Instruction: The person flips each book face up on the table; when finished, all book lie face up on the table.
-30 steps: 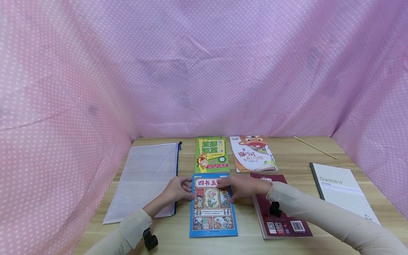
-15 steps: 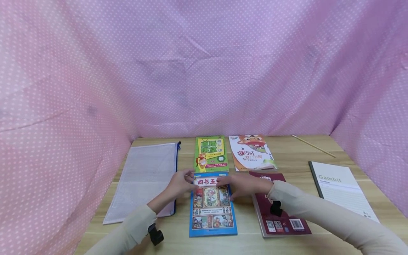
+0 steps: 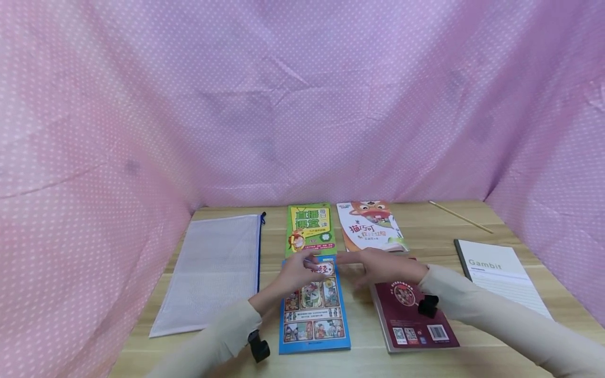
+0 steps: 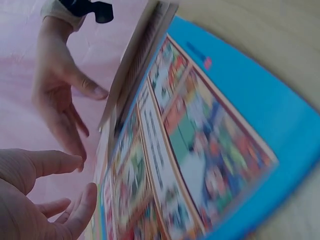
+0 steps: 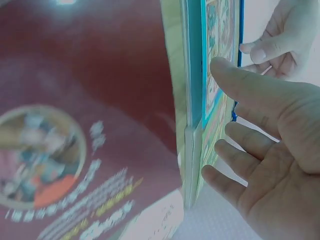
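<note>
— On the wooden table, left to right, what do you see?

— Mesh zip pouch at far left, then the blue comic-cover book in the middle, a green book and a white fox book behind it, the maroon book to its right, and a "Gambit" notebook at far right.

— Where are the hands?

— Both are at the blue book's far edge. The left hand lies over the top-left of the cover, fingers loosely spread and closed on nothing. The right hand sits just beside the top-right corner, over the maroon book's far end, fingers extended and relaxed, thumb out.

— Is the book gripped?

— No. The wrist views show it between the two palms, its edge close to the fingertips, but I can't tell whether they touch it.

— How would you handle it well?

— My judgement: press evenly from both side edges, keeping fingers low along the cover so the thin book doesn't buckle, and avoid dragging the maroon book with the right wrist.
</note>
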### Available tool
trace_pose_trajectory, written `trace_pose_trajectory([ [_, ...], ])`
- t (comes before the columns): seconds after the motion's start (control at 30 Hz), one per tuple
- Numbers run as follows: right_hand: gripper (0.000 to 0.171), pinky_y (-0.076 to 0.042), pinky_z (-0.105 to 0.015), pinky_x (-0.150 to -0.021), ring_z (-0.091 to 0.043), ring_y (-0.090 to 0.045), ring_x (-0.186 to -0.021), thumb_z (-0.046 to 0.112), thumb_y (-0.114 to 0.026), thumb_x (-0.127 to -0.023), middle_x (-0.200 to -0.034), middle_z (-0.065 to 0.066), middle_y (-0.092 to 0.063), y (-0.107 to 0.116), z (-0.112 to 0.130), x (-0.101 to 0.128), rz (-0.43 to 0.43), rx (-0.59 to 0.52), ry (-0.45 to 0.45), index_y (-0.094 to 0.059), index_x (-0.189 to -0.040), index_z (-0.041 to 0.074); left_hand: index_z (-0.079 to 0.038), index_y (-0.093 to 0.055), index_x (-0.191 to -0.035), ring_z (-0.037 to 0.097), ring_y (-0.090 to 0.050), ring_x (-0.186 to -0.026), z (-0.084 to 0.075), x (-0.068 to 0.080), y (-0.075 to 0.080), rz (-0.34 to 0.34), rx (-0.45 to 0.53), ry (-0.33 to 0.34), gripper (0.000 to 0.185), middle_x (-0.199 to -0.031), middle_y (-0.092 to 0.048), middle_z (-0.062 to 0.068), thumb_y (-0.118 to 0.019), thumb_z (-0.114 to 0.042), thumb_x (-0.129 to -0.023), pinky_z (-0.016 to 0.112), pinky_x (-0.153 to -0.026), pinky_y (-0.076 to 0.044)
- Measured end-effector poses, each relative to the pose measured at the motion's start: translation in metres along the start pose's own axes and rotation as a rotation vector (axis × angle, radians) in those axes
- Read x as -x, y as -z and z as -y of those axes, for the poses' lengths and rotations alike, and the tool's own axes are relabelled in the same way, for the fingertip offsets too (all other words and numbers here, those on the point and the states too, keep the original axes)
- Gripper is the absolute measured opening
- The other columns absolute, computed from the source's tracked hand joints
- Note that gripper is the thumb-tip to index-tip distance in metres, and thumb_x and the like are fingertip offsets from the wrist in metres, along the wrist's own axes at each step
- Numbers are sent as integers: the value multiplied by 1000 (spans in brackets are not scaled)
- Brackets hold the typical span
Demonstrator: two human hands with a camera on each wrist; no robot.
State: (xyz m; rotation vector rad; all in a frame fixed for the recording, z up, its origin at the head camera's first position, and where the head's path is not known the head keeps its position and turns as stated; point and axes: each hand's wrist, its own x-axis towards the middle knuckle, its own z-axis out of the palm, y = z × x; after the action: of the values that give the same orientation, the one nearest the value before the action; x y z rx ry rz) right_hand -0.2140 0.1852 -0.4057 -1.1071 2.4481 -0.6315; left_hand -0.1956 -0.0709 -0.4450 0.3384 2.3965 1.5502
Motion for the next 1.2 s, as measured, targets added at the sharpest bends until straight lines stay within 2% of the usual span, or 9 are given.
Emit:
trace_pose_trajectory([
  [0.23,65,-51,-52,-108,-31,-56,-135,13,-82,-85,-146,-11,-59,10,-16,23,-68,108,-29,-56,-145,8,-2,-55,-143,21,-68,-105,-14,-9,-30,85,73,-3,63,-122,-64,16,-81,-10,-86,31,-85,-62],
  [0.43,66,-53,-55,-105,-40,-53,-136,14,-82,-85,-149,-19,-54,16,-30,42,-87,112,-97,-55,-145,5,1,-53,-143,25,-69,-107,-21,-14,-52,119,105,-18,64,-123,-64,19,-80,-10,-86,34,-89,-62],
  [0.67,69,-52,-60,-103,-47,-53,-134,18,-82,-86,-148,-22,-54,22,-42,63,-127,104,-166,-53,-146,4,-2,-48,-149,22,-67,-109,-19,-21,-75,146,181,-19,71,-129,-61,19,-81,-12,-86,33,-77,-65],
  [0.9,73,-49,-63,-105,-50,-49,-135,17,-83,-85,-148,-27,-52,26,-51,82,-162,52,-231,-49,-147,-3,-6,-47,-150,23,-66,-110,-20,-25,-91,124,102,-67,80,-130,-61,17,-85,-23,-82,35,-92,-60],
  [1.07,75,-50,-66,-102,-53,-50,-133,21,-84,-83,-147,-30,-51,28,-59,92,-177,58,-273,-50,-146,-3,-14,-52,-146,21,-67,-104,-21,-27,-99,110,58,-88,76,-122,-62,9,-88,-24,-80,29,-86,-58],
  [1.2,75,-52,-63,-100,-53,-51,-132,21,-85,-83,-146,-30,-53,28,-67,99,-184,67,-278,-50,-145,-5,-13,-49,-149,20,-66,-103,-22,-28,-105,93,50,-78,83,-119,-60,6,-90,-22,-77,27,-85,-57],
])
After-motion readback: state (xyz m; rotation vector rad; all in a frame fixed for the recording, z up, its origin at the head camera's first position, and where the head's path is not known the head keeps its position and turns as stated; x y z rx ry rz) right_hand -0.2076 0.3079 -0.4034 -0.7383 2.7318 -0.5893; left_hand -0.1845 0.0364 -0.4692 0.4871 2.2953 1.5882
